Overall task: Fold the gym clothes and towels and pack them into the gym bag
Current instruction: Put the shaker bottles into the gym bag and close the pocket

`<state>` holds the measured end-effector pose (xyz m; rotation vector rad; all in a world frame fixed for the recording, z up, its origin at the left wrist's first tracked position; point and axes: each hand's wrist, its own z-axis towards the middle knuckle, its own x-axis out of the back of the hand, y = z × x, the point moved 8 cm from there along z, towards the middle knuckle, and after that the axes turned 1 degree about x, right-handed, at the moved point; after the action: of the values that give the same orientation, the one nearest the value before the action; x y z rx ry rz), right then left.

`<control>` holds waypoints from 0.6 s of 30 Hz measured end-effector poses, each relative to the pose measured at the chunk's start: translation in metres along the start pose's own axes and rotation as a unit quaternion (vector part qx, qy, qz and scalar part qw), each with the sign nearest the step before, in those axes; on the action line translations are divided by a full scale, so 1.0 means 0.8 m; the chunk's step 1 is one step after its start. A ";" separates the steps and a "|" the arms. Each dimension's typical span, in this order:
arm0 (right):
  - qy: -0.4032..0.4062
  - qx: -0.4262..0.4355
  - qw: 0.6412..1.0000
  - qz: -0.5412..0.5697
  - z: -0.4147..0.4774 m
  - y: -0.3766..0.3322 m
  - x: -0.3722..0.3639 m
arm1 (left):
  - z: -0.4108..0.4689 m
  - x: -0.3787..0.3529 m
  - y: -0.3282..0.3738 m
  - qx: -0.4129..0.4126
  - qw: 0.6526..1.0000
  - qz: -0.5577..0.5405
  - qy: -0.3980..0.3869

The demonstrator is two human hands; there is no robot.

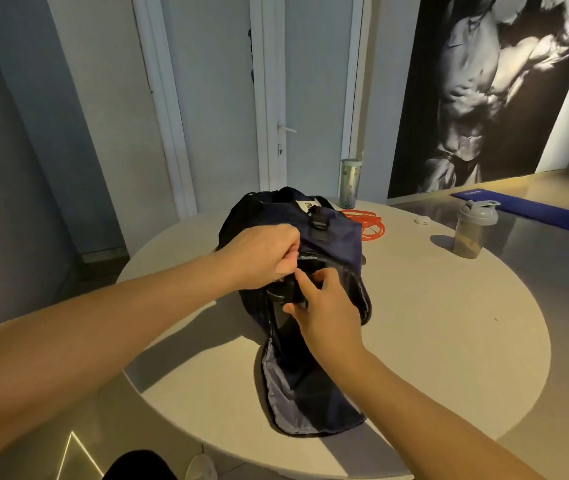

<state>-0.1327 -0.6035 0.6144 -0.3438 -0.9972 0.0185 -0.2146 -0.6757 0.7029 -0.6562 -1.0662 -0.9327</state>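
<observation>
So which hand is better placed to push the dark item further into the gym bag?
Right. The right hand touches the dark item inside the gym bag opening, while the left hand is occupied pinching the opening's upper edge, apparently holding it apart.

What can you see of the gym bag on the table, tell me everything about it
The gym bag is dark navy fabric with black parts, with a white label and a black buckle on top. It lies on the round white table. Its near end is unzipped, and the grey-lined flap is dropped flat toward the person. The left hand grips the opening's upper edge. The right hand reaches its fingers into the opening, where something dark sits.
</observation>
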 end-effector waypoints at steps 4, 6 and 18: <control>-0.014 -0.056 0.998 0.018 0.020 0.006 -0.008 | -0.006 0.000 0.019 -0.025 0.998 -0.036 0.042; -0.011 -0.077 0.996 0.040 0.027 0.009 -0.010 | -0.002 0.001 0.021 -0.033 0.997 -0.027 0.058; 0.057 -0.039 0.985 0.156 -0.003 0.010 -0.031 | -0.034 -0.014 0.013 -0.014 0.990 0.046 0.133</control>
<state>-0.1432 -0.6009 0.5905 -0.5642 -0.8243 0.2409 -0.1960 -0.6901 0.6826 -0.5799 -0.7805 -0.9282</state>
